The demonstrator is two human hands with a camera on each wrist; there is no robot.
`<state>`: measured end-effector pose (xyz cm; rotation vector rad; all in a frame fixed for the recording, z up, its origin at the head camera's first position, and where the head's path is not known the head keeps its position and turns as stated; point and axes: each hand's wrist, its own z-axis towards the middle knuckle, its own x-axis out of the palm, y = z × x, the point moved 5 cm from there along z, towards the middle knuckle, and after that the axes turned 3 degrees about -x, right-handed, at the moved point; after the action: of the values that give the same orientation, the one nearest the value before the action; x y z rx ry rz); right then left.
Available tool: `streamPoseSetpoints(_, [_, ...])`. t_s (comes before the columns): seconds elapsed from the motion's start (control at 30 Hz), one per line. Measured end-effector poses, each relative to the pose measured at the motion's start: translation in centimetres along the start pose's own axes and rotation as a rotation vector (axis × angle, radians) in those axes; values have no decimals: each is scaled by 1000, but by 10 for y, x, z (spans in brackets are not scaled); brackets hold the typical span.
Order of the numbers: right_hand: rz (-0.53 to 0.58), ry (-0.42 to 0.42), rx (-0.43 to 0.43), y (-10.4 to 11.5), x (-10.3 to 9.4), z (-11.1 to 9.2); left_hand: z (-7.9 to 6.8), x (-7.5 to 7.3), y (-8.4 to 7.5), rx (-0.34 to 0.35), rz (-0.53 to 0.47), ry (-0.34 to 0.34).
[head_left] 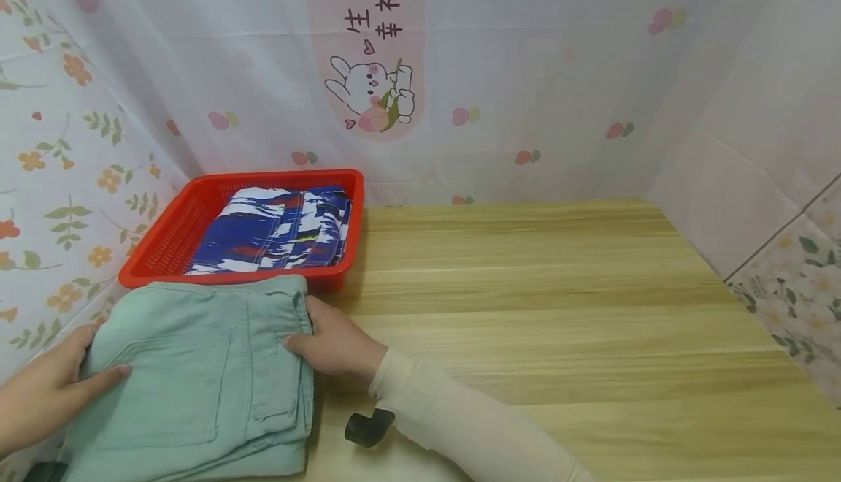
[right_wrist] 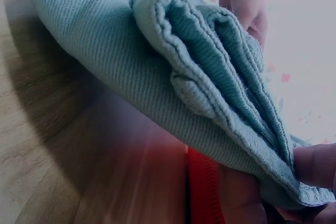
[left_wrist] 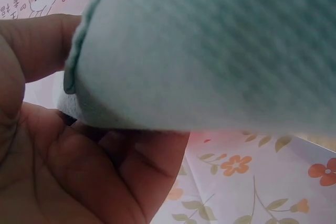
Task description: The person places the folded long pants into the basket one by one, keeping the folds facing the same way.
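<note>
Pale green folded trousers (head_left: 171, 380) are held between both hands at the lower left of the head view, just in front of the red basket (head_left: 351, 248). My left hand (head_left: 55, 387) grips their left side, thumb on top and fingers underneath. On the right side, my right hand (head_left: 335, 339) pinches the folded edge near its far corner. The right wrist view shows the stacked layers of the trousers (right_wrist: 157, 77) side-on, raised over the wooden table. A folded blue, white and red patterned garment (head_left: 276, 230) lies inside the basket.
The wooden table (head_left: 525, 321) stretches away to the right. A white curtain with printed fruit (head_left: 525, 88) hangs along the back, and a flowered cloth (head_left: 66, 161) stands close on the left. A black wrist mount (head_left: 368, 427) sticks out below the right sleeve.
</note>
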<state>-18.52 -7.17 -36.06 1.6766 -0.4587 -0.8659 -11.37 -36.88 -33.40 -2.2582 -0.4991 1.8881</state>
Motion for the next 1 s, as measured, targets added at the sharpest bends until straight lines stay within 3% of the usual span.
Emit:
streamPoseSetpoints(0.27, [-11,-13,-16,2,-1,-2,0,0,10,-20,4,-41])
streamPoseSetpoints(0.5, [-28,0,-50,9,1,-4,-8,-3,4,-35,0,-74])
streamPoseSetpoints(0.6, [-37,-4,-65,12,1,-5,-11,-3,4,-32,-17,-119])
streamPoseSetpoints(0.8, [-74,-19,-105,21,-1,-8,-16,-2,17,-10,-111,-288])
streamPoseSetpoints(1.0, [-71,-25,-92,29,-4,-10,-13,-3,19,-37,-145,-282])
